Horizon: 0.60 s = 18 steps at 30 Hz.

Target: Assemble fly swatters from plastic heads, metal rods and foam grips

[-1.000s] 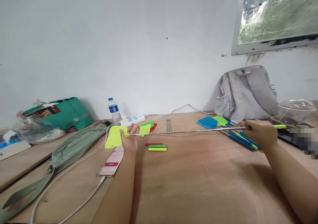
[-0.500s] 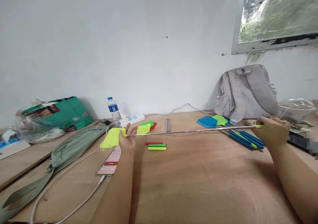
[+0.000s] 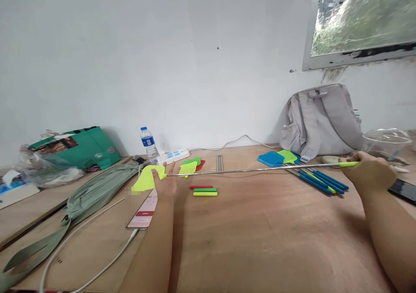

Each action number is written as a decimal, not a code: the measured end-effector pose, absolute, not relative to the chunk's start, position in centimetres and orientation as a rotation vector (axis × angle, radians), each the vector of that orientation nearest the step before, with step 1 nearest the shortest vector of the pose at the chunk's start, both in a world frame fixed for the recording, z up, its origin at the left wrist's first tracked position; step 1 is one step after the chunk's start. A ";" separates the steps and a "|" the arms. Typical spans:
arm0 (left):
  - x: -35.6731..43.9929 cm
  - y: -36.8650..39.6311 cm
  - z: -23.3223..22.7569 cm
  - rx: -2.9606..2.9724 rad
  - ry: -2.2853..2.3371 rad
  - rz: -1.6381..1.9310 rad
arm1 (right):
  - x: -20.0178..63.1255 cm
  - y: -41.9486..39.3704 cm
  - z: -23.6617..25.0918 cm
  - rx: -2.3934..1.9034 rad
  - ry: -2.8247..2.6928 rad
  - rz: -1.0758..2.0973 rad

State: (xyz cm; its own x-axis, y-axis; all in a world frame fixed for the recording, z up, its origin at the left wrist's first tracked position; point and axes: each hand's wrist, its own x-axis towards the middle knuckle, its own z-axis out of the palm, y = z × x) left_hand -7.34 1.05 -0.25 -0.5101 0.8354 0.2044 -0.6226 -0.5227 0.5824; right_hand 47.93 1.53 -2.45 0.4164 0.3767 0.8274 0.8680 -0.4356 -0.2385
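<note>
A fly swatter with a yellow mesh head (image 3: 147,178) and a long, drawn-out metal rod (image 3: 247,170) spans the space between my hands, roughly level above the table. At its neck, my left hand (image 3: 166,182) has its fingers stretched and spread, the neck lying across between thumb and forefinger. My right hand (image 3: 372,171) is closed on the far end of the yellow handle (image 3: 347,164). Beyond the rod lie swatter heads in yellow (image 3: 187,169), green (image 3: 194,161) and red (image 3: 202,164). On the near side are short red (image 3: 200,187), green (image 3: 205,190) and yellow (image 3: 205,193) handles.
Several blue-handled swatters (image 3: 313,182) with blue heads (image 3: 270,158) lie at right by a grey backpack (image 3: 321,122). Metal rods (image 3: 220,163) lie mid-table. A phone (image 3: 143,215), water bottle (image 3: 148,141), power strip (image 3: 173,155) and green strap bag (image 3: 100,191) are at left.
My right hand has shifted a little to the right, and more of the yellow handle shows. The fingers of my left hand have spread from their pinch at the neck.
</note>
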 end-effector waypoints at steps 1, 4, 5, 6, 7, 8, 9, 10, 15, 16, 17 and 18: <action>-7.2 1.0 -0.2 0.605 0.567 2.081 | 48.1 1.5 -2.5 -2.041 -1.047 -0.885; -6.8 1.0 0.0 0.620 0.620 2.055 | 48.7 1.7 -2.6 -2.168 -1.060 -0.703; -6.6 1.0 0.1 0.625 0.650 2.049 | 48.9 1.8 -2.6 -2.207 -1.064 -0.638; -6.4 1.1 0.1 0.635 0.682 2.046 | 49.0 1.8 -2.6 -2.243 -1.062 -0.580; -6.3 1.1 0.2 0.651 0.713 2.045 | 49.0 1.8 -2.6 -2.276 -1.051 -0.535; -6.2 1.1 0.2 0.669 0.735 2.046 | 48.9 1.8 -2.6 -2.303 -1.040 -0.500; -6.2 1.1 0.1 0.689 0.744 2.046 | 48.8 1.7 -2.6 -2.323 -1.027 -0.476; -6.1 1.1 0.1 0.708 0.740 2.044 | 48.6 1.6 -2.5 -2.338 -1.016 -0.457; -6.4 1.1 -0.1 0.783 0.626 2.012 | 48.0 1.2 -2.0 -2.392 -0.979 -0.403; -6.4 1.1 -0.1 0.781 0.620 2.004 | 48.1 1.2 -1.9 -2.399 -0.972 -0.410; -6.4 1.1 -0.1 0.770 0.630 2.005 | 48.2 1.2 -1.9 -2.402 -0.971 -0.419; -6.3 1.2 0.0 0.751 0.660 2.015 | 48.3 1.3 -2.0 -2.404 -0.974 -0.424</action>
